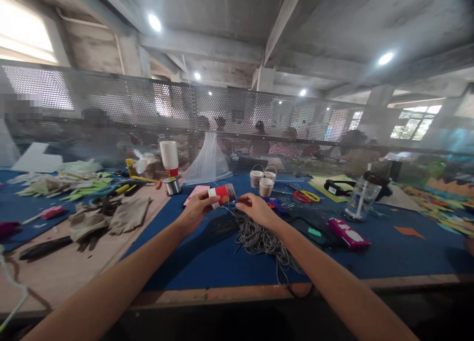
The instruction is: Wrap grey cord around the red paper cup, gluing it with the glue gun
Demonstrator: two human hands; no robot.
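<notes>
Here, left grip closed round red cup, right grip pinching grey cord beside it.

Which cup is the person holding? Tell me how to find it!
Look at the big blue mat covering the workbench and find the tangle of grey cord in its middle. Just beyond it, the left hand grips a small red and white paper cup tipped on its side. The three pale little cups behind it stand upright and have loop handles.
</notes>
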